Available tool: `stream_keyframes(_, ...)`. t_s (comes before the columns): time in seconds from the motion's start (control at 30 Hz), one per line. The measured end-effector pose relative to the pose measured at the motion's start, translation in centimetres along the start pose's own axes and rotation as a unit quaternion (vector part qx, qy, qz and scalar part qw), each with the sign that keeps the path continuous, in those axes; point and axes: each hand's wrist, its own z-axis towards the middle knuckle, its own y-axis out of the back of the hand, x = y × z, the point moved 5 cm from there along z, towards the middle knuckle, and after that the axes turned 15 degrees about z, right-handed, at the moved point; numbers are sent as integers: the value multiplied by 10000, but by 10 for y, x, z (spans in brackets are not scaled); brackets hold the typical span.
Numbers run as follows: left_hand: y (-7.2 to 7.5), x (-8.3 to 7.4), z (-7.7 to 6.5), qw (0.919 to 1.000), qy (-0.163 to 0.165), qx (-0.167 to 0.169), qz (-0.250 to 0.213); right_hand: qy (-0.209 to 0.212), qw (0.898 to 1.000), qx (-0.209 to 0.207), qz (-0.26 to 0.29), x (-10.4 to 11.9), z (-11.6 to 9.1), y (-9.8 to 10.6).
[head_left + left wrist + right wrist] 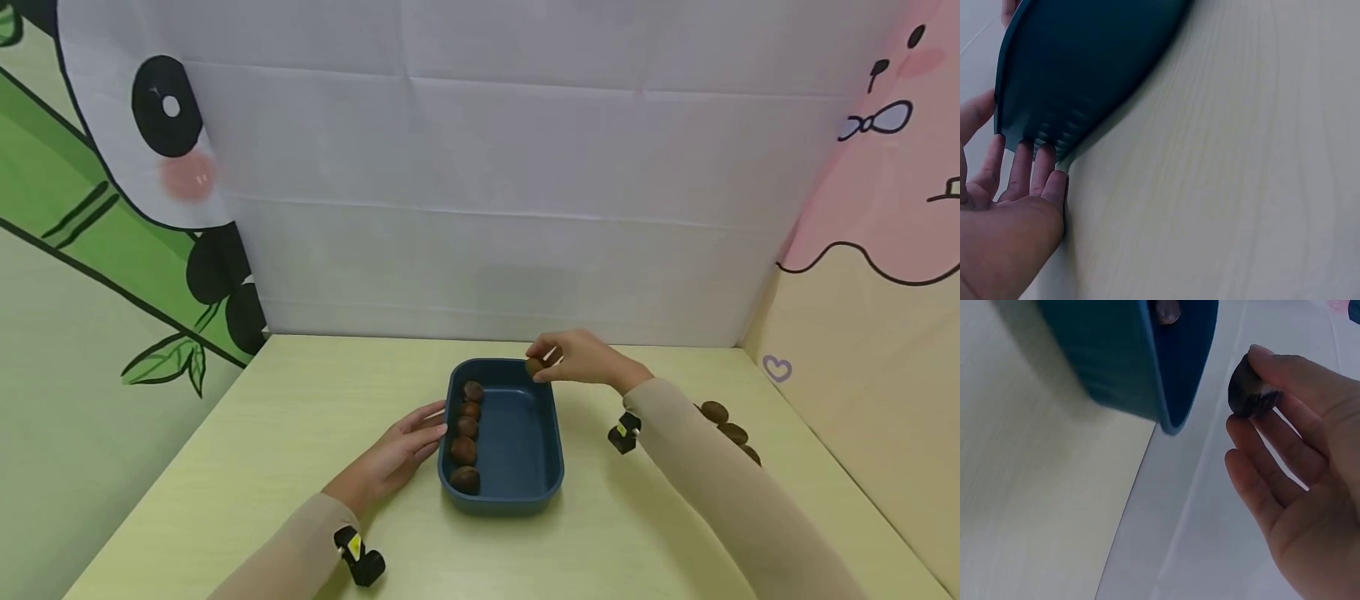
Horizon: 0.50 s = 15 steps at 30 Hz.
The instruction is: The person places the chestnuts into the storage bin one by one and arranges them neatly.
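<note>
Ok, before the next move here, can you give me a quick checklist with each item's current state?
1. Right hand pinching a nut: ok.
2. Left hand touching the blue bin: ok.
3. Bin open side up: ok.
4. Five nuts lined up along the bin's left side: ok.
5. Held nut set down in the bin: not ok, it is in the hand.
6. Number of loose nuts on the table: cannot tell, the right sleeve may hide some.

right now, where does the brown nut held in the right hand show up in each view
Head: the brown nut is right of centre, in the right hand.
Left wrist: not visible.
Right wrist: upper right, pinched by thumb and fingers.
Shared landmark: the blue tray, visible in all three.
</note>
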Motion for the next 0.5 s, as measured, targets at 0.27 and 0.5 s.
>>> stream_keyframes(0.27, 1, 1, 1, 10000, -17, 35, -30, -224, 9996, -6, -184, 12, 37, -29)
stream_keyframes(0.5, 0, 0, 2, 10000, 26, 20, -3, -735, 9972, -113, -64, 6, 55, -51)
